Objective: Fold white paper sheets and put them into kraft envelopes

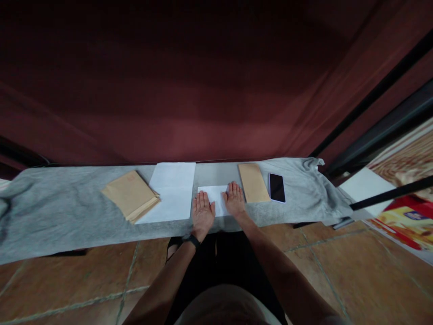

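A small white piece of paper (pixel 216 194), which looks folded, lies in front of me on the grey cloth. My left hand (pixel 203 212) rests flat on its left edge, fingers stretched out and pointing away from me. On its right edge my right hand (pixel 234 199) lies flat too, the thumb a little apart from the fingers. Neither hand grips anything. Just right of my right hand is a single brown envelope (pixel 253 183). Left of my left hand are larger white paper sheets (pixel 174 192), partly covered by a stack of brown envelopes (pixel 130 194).
A phone (pixel 277 188) lies face up right of the single envelope. Grey cloth (pixel 67 203) covers the long narrow bench. A dark red panel (pixel 189 113) rises along its far edge. Black metal bars (pixel 379 95) and a red and yellow package (pixel 406 221) stand at the right.
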### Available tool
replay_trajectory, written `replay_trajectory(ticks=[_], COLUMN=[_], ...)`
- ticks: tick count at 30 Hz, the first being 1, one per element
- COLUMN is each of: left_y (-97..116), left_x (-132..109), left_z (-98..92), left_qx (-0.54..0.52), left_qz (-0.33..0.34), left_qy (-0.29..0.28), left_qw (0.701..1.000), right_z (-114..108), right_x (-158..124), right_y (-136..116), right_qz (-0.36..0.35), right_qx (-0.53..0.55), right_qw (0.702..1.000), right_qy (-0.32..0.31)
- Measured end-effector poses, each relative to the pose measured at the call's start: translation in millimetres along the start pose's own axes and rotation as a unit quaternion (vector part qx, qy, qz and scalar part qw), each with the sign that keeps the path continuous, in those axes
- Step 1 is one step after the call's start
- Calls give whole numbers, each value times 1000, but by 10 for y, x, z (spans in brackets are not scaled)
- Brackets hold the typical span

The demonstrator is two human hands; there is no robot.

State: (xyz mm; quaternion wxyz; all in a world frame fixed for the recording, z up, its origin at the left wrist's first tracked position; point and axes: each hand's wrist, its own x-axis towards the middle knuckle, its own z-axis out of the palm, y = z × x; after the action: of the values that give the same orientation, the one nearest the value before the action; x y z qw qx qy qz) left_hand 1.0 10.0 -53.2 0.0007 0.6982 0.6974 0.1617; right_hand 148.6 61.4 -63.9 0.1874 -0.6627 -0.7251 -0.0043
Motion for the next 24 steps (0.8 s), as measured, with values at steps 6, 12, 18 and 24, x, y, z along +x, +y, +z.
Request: replay_trajectory(ticks=[6, 12, 18, 24], left_y=[55, -60, -119, -148], left_x=[-239, -338, -485, -542], left_z=[1, -24, -132, -280], left_qx=[-12, -6, 6, 21], left_qz=[91, 94, 73, 99], left_qy=[-35, -28, -34, -53], left_qw=[995, 995, 997, 993], right_z=[-110, -180, -199, -213], right_x=[-381, -677, -770, -869], right_y=[-201, -113, 81, 157], right_qz=[-94, -90, -94, -90], right_qx=[38, 13, -6, 3], right_qw=[994, 996, 995, 995], right_qy=[-47, -13, 26, 42])
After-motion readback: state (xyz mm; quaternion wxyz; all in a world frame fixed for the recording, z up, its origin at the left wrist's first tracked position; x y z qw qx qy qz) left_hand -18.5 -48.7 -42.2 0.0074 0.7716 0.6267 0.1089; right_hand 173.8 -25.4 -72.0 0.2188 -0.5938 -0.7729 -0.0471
